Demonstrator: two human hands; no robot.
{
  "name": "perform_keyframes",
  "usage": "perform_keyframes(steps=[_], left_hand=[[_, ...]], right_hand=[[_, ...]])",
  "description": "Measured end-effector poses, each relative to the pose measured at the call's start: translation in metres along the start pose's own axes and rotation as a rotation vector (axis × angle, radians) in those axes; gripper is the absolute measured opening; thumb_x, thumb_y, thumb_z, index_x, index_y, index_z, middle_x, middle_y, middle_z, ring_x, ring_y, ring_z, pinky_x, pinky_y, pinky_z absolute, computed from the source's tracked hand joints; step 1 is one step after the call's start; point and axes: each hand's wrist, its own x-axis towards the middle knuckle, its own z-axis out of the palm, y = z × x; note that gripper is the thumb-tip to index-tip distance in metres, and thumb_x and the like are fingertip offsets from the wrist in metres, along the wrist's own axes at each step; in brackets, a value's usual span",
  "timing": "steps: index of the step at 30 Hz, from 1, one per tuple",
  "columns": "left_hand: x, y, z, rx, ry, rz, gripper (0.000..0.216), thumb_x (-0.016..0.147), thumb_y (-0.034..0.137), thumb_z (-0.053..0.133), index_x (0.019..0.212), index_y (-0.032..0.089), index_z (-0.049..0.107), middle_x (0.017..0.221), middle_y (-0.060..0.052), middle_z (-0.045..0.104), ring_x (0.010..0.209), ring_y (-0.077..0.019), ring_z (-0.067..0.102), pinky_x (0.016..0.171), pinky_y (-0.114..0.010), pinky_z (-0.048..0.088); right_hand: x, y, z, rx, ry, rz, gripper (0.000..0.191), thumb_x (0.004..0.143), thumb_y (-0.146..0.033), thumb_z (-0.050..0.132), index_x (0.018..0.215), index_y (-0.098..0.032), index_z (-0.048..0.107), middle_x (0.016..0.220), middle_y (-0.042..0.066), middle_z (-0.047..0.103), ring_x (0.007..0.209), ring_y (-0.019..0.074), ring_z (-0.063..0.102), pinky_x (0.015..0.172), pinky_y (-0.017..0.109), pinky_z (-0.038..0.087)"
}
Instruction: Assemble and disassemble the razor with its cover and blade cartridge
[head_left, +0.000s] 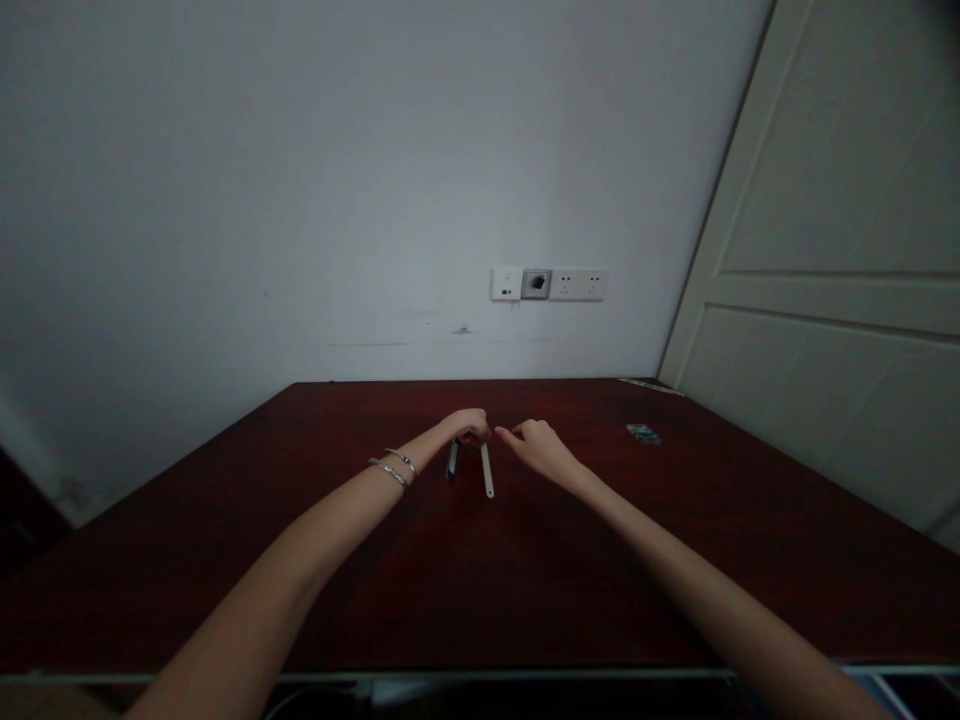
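My left hand (471, 424), with two silver bangles on its wrist, is closed over the table. Below its fingers a narrow white strip (487, 472) sticks out toward me, with a small hole in its rounded end. A short grey and dark piece (452, 459) also shows under this hand, to the left of the strip. Whether the two belong to one thing is hidden by the hand. Just to the right, my right hand (541, 446) has its fingers bent and drawn together, the tips pointing at my left hand. Anything in that pinch is too small to make out.
A small clear packet (643, 434) lies on the dark red table (405, 580) at the right. A thin pale strip (651, 386) lies by the far right edge. Behind stands a white wall with sockets (577, 285); a pale panelled door (832, 300) borders the right side.
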Motion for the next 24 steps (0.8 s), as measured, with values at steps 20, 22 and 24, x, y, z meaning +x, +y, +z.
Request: perform_keyframes(steps=[20, 22, 24], left_hand=[[-0.003, 0.010, 0.017, 0.108, -0.004, -0.054, 0.028, 0.083, 0.031, 0.054, 0.098, 0.009, 0.061, 0.098, -0.011, 0.061, 0.086, -0.0215, 0.059, 0.075, -0.034, 0.049], [-0.003, 0.009, 0.017, 0.115, 0.017, -0.051, 0.023, 0.078, 0.027, 0.056, 0.073, 0.007, 0.065, 0.072, -0.012, 0.064, 0.068, -0.0209, 0.060, 0.064, -0.031, 0.047], [-0.003, 0.008, 0.015, 0.120, 0.042, -0.043, 0.024, 0.074, 0.023, 0.055, 0.057, 0.008, 0.061, 0.053, -0.009, 0.058, 0.054, -0.0183, 0.056, 0.056, -0.029, 0.044]], right_hand=[[-0.001, 0.044, 0.008, 0.019, 0.001, 0.104, 0.061, 0.088, -0.056, 0.027, 0.065, -0.014, 0.065, 0.073, 0.018, 0.068, 0.079, 0.0285, 0.064, 0.067, 0.030, 0.041], [0.000, 0.051, 0.007, 0.034, 0.005, 0.105, 0.060, 0.088, -0.055, 0.029, 0.066, -0.014, 0.067, 0.073, 0.018, 0.068, 0.079, 0.0292, 0.065, 0.067, 0.031, 0.042], [0.001, 0.062, 0.002, 0.045, 0.035, 0.110, 0.055, 0.087, -0.053, 0.033, 0.072, -0.014, 0.069, 0.077, 0.017, 0.069, 0.081, 0.0287, 0.065, 0.069, 0.032, 0.044]])
